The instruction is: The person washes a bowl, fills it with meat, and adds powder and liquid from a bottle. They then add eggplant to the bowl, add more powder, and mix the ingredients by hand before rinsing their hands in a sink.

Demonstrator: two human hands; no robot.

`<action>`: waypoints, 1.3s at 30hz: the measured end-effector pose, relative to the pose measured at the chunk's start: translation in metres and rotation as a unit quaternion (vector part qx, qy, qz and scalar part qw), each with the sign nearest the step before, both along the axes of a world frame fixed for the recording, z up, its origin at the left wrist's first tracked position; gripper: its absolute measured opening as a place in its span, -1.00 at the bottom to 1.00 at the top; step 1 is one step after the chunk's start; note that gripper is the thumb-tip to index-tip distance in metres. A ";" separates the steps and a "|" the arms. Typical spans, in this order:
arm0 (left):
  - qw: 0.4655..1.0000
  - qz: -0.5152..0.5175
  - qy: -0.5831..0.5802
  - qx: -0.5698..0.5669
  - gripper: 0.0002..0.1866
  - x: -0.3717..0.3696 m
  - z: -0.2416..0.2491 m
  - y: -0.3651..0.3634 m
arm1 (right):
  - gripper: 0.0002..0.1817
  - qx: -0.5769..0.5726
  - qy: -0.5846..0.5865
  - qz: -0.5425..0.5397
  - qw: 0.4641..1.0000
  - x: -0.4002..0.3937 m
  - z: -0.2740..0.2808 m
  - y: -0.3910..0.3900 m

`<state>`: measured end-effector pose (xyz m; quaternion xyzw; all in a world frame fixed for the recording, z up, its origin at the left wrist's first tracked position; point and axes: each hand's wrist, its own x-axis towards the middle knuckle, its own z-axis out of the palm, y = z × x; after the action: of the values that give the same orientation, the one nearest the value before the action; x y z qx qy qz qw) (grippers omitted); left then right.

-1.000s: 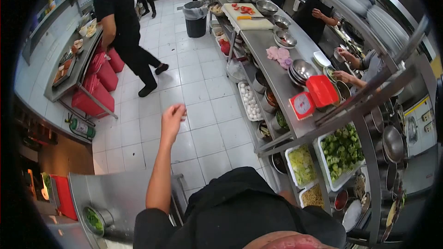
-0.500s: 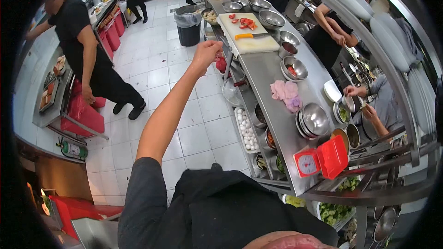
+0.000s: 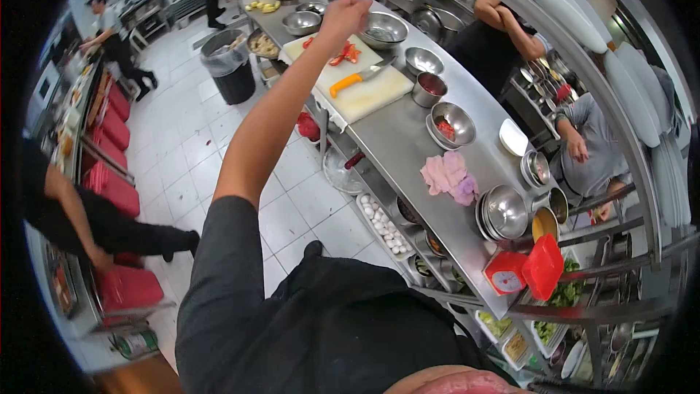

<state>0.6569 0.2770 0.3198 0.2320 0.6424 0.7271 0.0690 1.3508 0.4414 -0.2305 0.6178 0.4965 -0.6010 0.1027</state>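
My left hand (image 3: 348, 16) reaches out over the far part of the steel counter, close to a wide metal bowl (image 3: 384, 31). Its fingers look curled together, slightly blurred; anything inside them is hidden. Below my forearm lies a white cutting board (image 3: 375, 98) with cut red pieces (image 3: 345, 54), perhaps tomato or pepper. A knife with an orange handle (image 3: 345, 85) rests on that board. Beside the board stand a small pot of dark red contents (image 3: 429, 87) and a bowl with chopped red bits (image 3: 453, 124). My right hand is out of view.
A pink cloth (image 3: 446, 174), stacked bowls (image 3: 508, 211) and a red scale (image 3: 504, 273) occupy the counter's near half. An egg tray (image 3: 384, 226) sits below. A bin (image 3: 230, 66) stands on the floor. Co-workers stand at left and across the counter; plate racks overhang the right.
My left hand has moved from beside the counter's edge, forward and right, over the board's far end. The view has shifted. A co-worker at left appears lower and farther left.
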 end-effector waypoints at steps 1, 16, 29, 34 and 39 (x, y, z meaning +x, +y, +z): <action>1.000 -0.017 0.007 0.010 -0.57 -0.018 0.009 0.011 | -0.83 0.008 0.001 0.003 1.000 -0.005 0.010 -0.016; 0.982 -0.110 0.114 0.102 -0.71 -0.152 0.074 0.144 | -0.83 0.052 0.018 -0.131 0.990 -0.061 0.074 -0.161; 0.976 -0.145 0.138 0.086 -0.67 -0.161 0.066 0.145 | -0.81 0.240 -0.020 0.075 0.968 -0.014 0.040 -0.314; 0.969 -0.128 -0.045 0.208 -0.74 -0.076 0.025 0.148 | -0.82 0.245 -0.160 0.042 0.955 -0.004 -0.042 -0.363; 0.942 -0.271 0.176 -0.089 -0.74 0.108 -0.100 0.173 | -0.84 0.098 0.021 -0.373 0.922 -0.047 0.075 -0.314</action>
<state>0.7651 0.4500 0.2201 0.5144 0.6197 0.5681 0.1694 1.3039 0.1278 -0.1556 0.7527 0.2886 -0.5567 -0.2005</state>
